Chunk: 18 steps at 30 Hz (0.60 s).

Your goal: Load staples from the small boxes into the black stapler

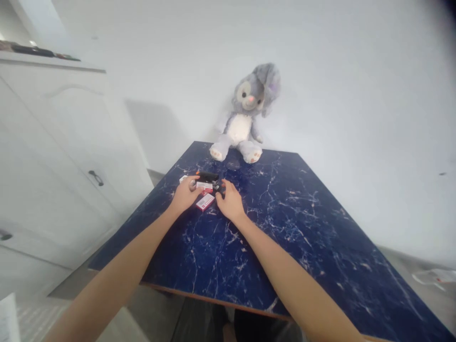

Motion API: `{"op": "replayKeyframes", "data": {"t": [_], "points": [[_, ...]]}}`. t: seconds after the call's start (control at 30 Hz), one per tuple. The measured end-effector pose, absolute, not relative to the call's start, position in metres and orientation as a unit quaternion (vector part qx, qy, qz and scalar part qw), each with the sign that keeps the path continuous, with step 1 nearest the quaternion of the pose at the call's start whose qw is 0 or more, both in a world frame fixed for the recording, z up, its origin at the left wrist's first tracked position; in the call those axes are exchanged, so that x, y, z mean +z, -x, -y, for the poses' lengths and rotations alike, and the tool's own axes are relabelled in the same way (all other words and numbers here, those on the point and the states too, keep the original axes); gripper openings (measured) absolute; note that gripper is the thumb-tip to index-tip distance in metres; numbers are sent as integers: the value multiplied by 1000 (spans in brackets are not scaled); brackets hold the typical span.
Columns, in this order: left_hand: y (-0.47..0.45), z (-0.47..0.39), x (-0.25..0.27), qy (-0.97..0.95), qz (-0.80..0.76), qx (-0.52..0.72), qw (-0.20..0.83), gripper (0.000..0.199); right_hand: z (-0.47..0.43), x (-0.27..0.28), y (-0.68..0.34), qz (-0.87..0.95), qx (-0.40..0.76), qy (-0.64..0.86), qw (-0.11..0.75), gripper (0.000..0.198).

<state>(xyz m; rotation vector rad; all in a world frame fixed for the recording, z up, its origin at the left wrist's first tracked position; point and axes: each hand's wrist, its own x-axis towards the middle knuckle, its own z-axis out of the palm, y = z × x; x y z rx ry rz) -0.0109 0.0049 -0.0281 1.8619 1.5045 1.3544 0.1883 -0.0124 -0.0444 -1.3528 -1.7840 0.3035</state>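
My left hand (185, 194) is curled at the left of a small cluster of items, thumb and forefinger closed about the left end of a small red-and-white box (204, 186). Behind this box lies a black elongated object (207, 176), perhaps a stapler, with an orange bit at its left end. A second red-and-white box (205, 202) rests on the table just in front. My right hand (231, 200) is cupped on the right side, thumb and fingers apart, close to a dark item with a metallic part (216, 186). A white object (183, 179) shows partly behind my left hand.
The blue marbled table (285, 218) stands against a white wall. A grey plush toy (245, 114) sits at its far edge, beyond the small items. White cabinets (64, 156) with dark handles stand to the left.
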Motion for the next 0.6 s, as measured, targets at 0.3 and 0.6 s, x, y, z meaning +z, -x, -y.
{"op": "replayKeyframes", "data": {"t": [0.3,0.6], "points": [[23,-10,-30,-689,-592,417,39,41,1,-39,-187,721,92,532,435,58],[27,-21,-39,-772,-540,336,20,45,-28,-29,-182,780,99,496,368,37]]}}
